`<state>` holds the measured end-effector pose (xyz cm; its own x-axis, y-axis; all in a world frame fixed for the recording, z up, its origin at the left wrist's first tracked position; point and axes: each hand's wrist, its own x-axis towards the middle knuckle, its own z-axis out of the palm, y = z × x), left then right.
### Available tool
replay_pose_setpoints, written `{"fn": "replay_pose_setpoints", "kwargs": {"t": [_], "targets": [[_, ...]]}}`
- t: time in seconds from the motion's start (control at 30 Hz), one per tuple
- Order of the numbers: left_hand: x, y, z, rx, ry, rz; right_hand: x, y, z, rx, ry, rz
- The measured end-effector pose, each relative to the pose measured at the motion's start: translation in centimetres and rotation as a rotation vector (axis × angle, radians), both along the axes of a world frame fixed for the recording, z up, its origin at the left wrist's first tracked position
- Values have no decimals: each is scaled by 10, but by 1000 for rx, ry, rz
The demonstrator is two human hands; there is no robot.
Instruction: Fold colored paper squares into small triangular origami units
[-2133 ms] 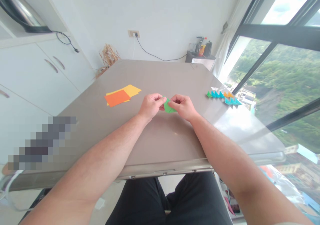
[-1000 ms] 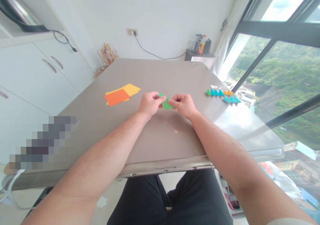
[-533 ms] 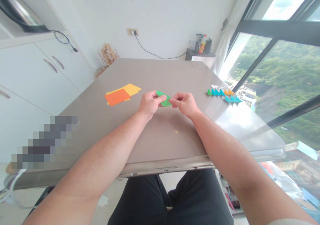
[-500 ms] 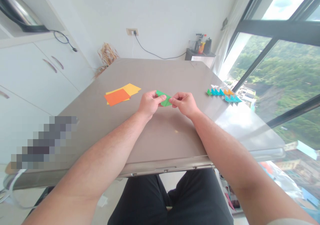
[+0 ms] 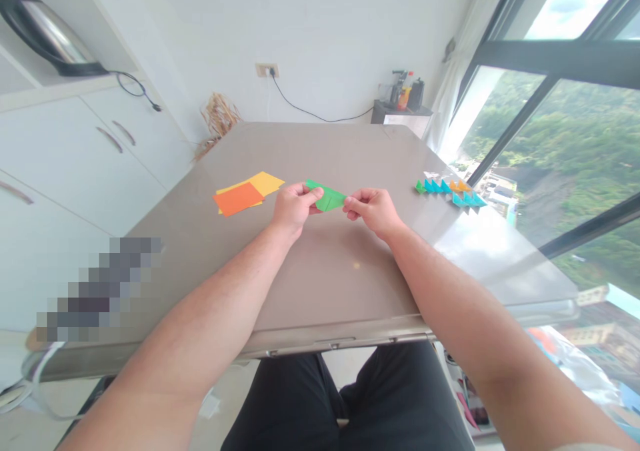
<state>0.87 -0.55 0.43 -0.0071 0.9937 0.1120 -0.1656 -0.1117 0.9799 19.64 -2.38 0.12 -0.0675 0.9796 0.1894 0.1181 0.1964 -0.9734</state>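
A piece of folded green paper is held up between my two hands, above the middle of the table. My left hand pinches its left end, thumb on top and fingers beneath. The right tip of the paper sits between the thumb and fingers of my right hand. A crease line crosses its face, and the paper tapers toward the right. Left of my hands lie flat sheets, an orange paper overlapping yellow paper.
Small folded paper boats in blue, green and orange stand in rows on the table at the right, near the window. A pixelated dark object lies at the left edge. A kettle rests on the shelf.
My right thumb has slid from the face of the green paper out to its right tip. More of the paper's face shows between my hands. The view has shifted slightly.
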Motion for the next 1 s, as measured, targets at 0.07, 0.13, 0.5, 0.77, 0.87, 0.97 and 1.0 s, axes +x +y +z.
{"fn": "replay_pose_setpoints", "kwargs": {"t": [0.07,0.13,0.5,0.77,0.87,0.97,1.0], "targets": [[-1,1,0,-4,-48,3,0,0,0,8,-24,-30],[-1,1,0,7,-90,12,1,0,0,6,-32,-55],[0,11,-10,188,119,308,-11,3,-4,97,-87,-333],[19,-17,-8,616,595,138,-21,-5,2,61,35,-81],[21,-18,-7,630,621,155,-19,-2,2,74,20,-161],[16,-10,-8,479,511,308,-17,0,2,27,6,-205],[14,-7,-8,426,445,347,-16,0,3,13,6,-202]]}}
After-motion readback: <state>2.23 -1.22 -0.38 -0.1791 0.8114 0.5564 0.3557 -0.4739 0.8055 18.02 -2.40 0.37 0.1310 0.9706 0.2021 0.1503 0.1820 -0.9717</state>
